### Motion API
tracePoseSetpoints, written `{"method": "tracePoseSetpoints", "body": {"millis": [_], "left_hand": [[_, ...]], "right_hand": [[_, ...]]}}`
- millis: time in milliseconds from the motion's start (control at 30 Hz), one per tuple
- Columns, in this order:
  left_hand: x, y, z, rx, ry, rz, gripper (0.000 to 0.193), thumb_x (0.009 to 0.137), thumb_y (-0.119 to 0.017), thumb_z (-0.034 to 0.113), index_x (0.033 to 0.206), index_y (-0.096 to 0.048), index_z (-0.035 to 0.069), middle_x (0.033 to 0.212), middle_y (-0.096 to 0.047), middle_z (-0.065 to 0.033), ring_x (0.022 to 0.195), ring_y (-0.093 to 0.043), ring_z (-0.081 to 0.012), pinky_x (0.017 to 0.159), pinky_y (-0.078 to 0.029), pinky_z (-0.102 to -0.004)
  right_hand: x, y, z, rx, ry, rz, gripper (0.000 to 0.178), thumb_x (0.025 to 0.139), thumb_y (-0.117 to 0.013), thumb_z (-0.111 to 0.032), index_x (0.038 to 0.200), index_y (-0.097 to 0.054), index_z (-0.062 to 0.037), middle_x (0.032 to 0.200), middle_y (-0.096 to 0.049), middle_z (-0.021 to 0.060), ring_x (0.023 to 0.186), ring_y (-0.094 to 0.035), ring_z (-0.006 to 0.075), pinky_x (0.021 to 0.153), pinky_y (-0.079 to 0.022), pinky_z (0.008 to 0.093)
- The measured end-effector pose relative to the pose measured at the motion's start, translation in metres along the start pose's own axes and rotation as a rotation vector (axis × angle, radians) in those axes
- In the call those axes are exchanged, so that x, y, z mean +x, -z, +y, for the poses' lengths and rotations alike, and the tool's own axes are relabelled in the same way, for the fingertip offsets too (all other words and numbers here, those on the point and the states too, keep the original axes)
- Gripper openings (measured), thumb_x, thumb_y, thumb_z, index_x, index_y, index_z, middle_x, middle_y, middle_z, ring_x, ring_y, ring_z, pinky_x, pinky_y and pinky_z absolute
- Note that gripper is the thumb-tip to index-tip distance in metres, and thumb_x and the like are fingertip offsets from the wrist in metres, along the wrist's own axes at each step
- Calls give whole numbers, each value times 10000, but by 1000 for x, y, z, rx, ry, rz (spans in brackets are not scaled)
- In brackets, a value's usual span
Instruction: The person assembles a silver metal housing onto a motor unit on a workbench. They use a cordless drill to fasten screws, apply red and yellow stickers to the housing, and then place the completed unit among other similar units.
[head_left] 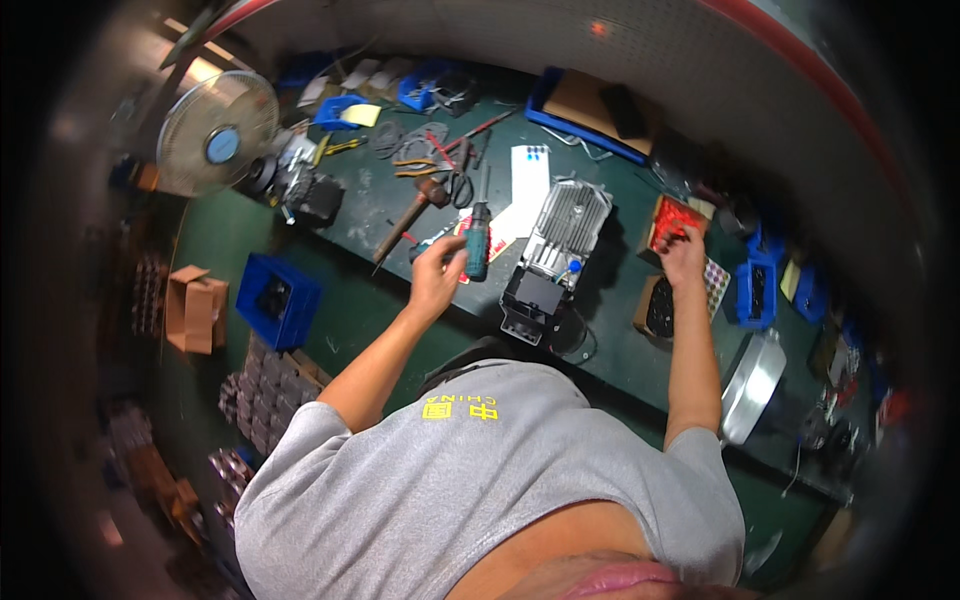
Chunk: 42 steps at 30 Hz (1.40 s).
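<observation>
Near the bench's front edge, my left hand (436, 275) is closed around the handle of a teal and black cordless drill (478, 250). Its long bit points away from me. To the right, my right hand (684, 255) dips its bent fingers into a small carton of red parts (672, 215). The fingertips are among the parts, and what they pinch is too small to make out. Between both hands lies a finned grey electric motor (572, 220), with a black box (535, 295) on its near end and a blue knob on its side.
Left of the drill lie a hammer (415, 205), pliers and cables. A white sheet (530, 175) is beside the motor. Another open carton (658, 305) and blue bins (756, 293) stand at right. A fan (218, 140) is far left; a blue crate (278, 300) sits below.
</observation>
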<state>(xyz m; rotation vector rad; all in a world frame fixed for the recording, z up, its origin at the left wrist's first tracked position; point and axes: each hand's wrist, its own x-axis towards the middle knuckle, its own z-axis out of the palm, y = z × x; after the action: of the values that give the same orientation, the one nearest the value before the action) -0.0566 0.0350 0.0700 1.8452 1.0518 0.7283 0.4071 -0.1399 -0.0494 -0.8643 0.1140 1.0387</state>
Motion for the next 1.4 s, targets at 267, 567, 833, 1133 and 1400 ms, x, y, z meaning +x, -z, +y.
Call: {"method": "tracePoseSetpoints", "body": {"millis": [267, 567, 833, 1133, 1400], "left_hand": [[67, -115, 78, -364, -135, -528, 301, 933, -714, 97, 1209, -679, -16, 1003, -722, -107, 875, -670, -165, 771, -547, -298], [85, -121, 52, -492, -65, -640, 196, 953, -713, 91, 1116, -704, -18, 938, -726, -47, 869, -655, -101, 784, -536, -263], [99, -110, 36, -529, -39, -635, 175, 948, -702, 66, 1104, -708, -13, 975, -727, -66, 886, -657, -113, 792, -537, -275], [117, -93, 31, -416, -301, -664, 239, 908, -731, 44, 1145, -707, 31, 967, -696, -85, 895, -660, -166, 810, -534, -296], [123, -86, 23, -509, -228, -850, 213, 890, -752, 41, 1092, -696, 1, 950, -675, -54, 891, -648, -132, 796, -527, -276]], "right_hand": [[-122, -145, 52, -116, -104, -175, 127, 1012, -636, -198, 1068, -635, -84, 901, -636, 12, 754, -592, 88, 587, -459, 218], [-132, -171, 88, -427, 8, -19, 173, 985, -688, -189, 1080, -685, -45, 931, -705, 4, 728, -600, 50, 612, -495, 210], [-124, -190, 96, -589, 39, 21, 197, 965, -695, -143, 1105, -693, -5, 907, -693, 16, 715, -589, 60, 602, -487, 217], [-119, -203, 94, -548, -112, -50, 135, 968, -699, -176, 990, -697, -43, 819, -632, -27, 668, -536, 46, 555, -427, 207], [-115, -203, 97, -538, -237, -27, 113, 918, -694, -164, 879, -652, -67, 771, -605, -28, 608, -491, 35, 486, -369, 203]]}}
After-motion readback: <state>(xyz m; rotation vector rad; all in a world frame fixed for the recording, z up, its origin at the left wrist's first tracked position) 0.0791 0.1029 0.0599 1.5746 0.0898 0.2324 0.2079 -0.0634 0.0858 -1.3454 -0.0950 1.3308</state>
